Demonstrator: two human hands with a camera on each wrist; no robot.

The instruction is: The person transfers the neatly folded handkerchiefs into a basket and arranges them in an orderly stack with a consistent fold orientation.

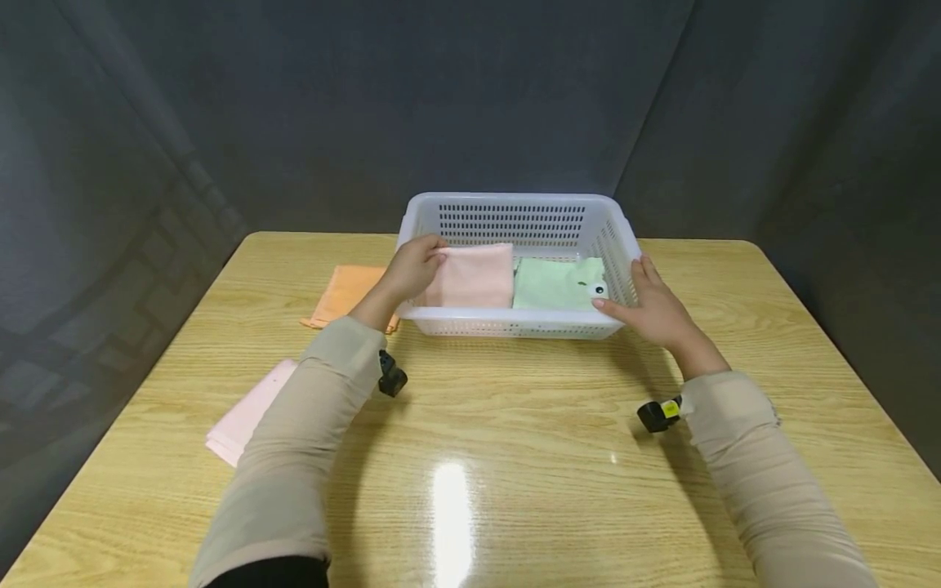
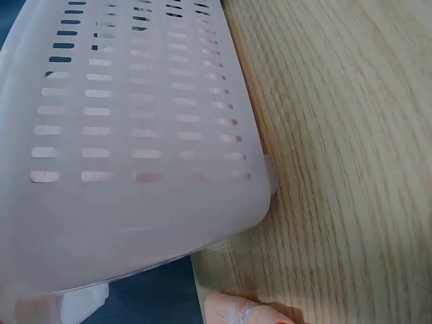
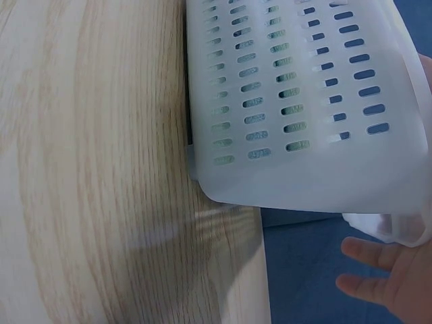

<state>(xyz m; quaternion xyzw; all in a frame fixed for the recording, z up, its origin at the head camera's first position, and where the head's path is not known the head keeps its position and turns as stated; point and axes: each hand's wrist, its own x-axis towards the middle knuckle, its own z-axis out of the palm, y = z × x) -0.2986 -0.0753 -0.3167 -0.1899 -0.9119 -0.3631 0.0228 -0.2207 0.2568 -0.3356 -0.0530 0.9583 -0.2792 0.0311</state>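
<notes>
In the head view a white plastic basket (image 1: 515,322) with slotted walls stands toward the back of the table. A folded pale pink cloth (image 1: 474,278) lies in its left half. To the right of it is a light green cloth (image 1: 555,282) with a round eye-like decoration. My left hand (image 1: 414,268) reaches over the left rim and pinches the pink cloth's upper left edge. At the right end, my right hand (image 1: 654,310) touches the basket, thumb at the front corner and fingers extended along the side. The right wrist view shows two straight fingers (image 3: 364,290) beyond the basket's end.
An orange cloth (image 1: 345,296) lies left of the basket, partly behind my left forearm. Another pink cloth (image 1: 253,412) rests nearer on the left, partly covered by the sleeve. Dark curtains (image 1: 470,98) enclose the wooden table (image 1: 529,441) at the back and sides.
</notes>
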